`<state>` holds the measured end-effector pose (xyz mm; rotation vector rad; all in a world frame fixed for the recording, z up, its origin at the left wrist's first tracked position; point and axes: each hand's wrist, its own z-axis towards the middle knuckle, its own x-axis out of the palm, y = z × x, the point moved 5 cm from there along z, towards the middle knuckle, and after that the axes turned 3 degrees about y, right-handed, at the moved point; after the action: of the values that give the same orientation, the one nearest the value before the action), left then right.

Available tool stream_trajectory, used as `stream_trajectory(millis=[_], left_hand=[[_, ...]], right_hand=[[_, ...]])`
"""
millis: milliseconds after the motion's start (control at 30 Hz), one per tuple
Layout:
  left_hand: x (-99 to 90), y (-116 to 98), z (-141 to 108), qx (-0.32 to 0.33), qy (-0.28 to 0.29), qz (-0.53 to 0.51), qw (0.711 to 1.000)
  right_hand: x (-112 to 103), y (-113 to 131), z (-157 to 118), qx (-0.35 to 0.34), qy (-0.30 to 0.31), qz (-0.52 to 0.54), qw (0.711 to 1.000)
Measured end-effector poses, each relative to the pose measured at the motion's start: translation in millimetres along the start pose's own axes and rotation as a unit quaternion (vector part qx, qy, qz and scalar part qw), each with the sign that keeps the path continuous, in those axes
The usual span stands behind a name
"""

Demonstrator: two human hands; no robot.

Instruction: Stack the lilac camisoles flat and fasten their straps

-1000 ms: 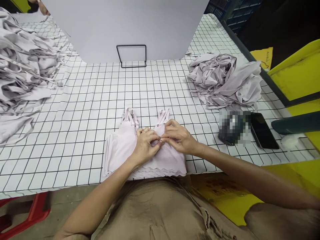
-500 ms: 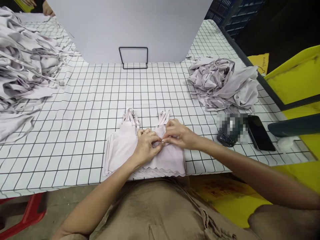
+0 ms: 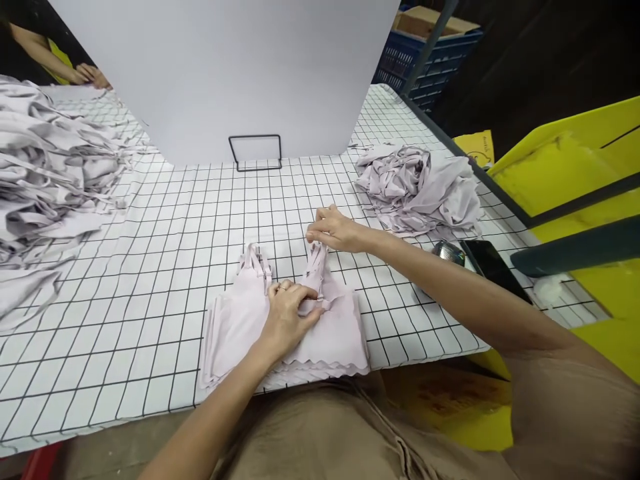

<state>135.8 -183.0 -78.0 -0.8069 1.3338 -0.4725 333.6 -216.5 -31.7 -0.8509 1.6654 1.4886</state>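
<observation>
A stack of pale pink strappy tops (image 3: 333, 343) with wavy hems lies at the table's near edge, straps pointing away from me. My left hand (image 3: 289, 313), a ring on one finger, rests on the uppermost top and pinches its fabric near the base of the right strap. At the upper end of that shoulder strap (image 3: 315, 263) is my right hand (image 3: 337, 230), thumb and fingertips closed on it. The left shoulder strap (image 3: 254, 257) lies loose on the stack.
Loose pale garments are heaped at left (image 3: 60, 160) and right (image 3: 425, 190). A white board (image 3: 235, 80) with a black wire stand (image 3: 255, 153) rises at the back. A phone (image 3: 493, 270) lies right, near a dark green bar (image 3: 575, 250). Another person's hands (image 3: 93, 75) show far left.
My right hand has moved away from my left hand, up to the end of the right strap. My left hand stays on the top. The whole view has shifted.
</observation>
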Motion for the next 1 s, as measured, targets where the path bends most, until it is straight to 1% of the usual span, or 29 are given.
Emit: stream_trajectory(millis=[100,200,267,367,433,500,567,600,667,700,767,800,833,900,933,1000], left_hand=[[0.9,1.2,-0.7,0.011,-0.009,0.009,1.0],[1.6,1.7,-1.2,0.011,-0.014,0.018,1.0],[2.3,1.9,-1.4,0.007,-0.017,0.024,1.0],[4.4,2.3,-0.5,0.008,-0.022,0.036,0.999],[4.7,2.4,0.8,0.011,-0.027,0.046,0.999],[1.1,-0.2,0.7,0.021,-0.034,0.051,0.998],[-8.5,-9.6,-4.2,0.058,-0.05,0.059,0.995],[-15.0,-16.6,-9.4,0.086,-0.06,0.07,0.992],[-26.6,-30.4,-24.7,0.142,-0.073,0.112,0.981],[-30.1,-34.2,-33.5,0.155,-0.071,0.141,0.975],[-30.7,-30.4,-50.5,0.139,-0.054,0.202,0.968],[-28.9,-23.2,-58.3,0.118,-0.048,0.231,0.965],[-26.7,-13.2,-65.7,0.091,-0.045,0.256,0.961],[-24.3,10.2,-79.8,0.041,-0.055,0.29,0.954],[-24.8,21.5,-86.5,0.02,-0.064,0.301,0.951],[-30.2,39.2,-98.0,-0.012,-0.078,0.316,0.945]], right_hand=[[7.1,-5.6,-0.3,-0.014,-0.007,-0.043,0.999],[13.0,-11.4,-4.2,-0.006,-0.017,-0.062,0.998],[17.7,-16.9,-7.3,0.015,-0.021,-0.048,0.998],[23.1,-23.6,-14.5,0.034,-0.046,0.03,0.998],[21.4,-21.2,-25.3,0.022,-0.105,0.076,0.991],[17.5,-9.0,-44.9,0.02,-0.196,0.075,0.978],[19.9,17.0,-70.4,0.041,-0.267,0.028,0.962],[25.7,35.3,-82.7,0.053,-0.282,-0.006,0.958],[47.2,77.3,-100.9,0.062,-0.275,-0.074,0.957],[61.5,96.8,-106.3,0.066,-0.262,-0.1,0.958],[94.4,124.7,-109.8,0.078,-0.211,-0.135,0.965],[110.2,131.3,-110.3,0.089,-0.185,-0.143,0.968],[124.3,133.1,-111.5,0.103,-0.161,-0.146,0.971],[144.2,125.8,-120.2,0.139,-0.129,-0.144,0.971],[149.2,119.2,-128.2,0.157,-0.121,-0.142,0.97],[149.5,105.1,-147.9,0.185,-0.113,-0.139,0.966]])
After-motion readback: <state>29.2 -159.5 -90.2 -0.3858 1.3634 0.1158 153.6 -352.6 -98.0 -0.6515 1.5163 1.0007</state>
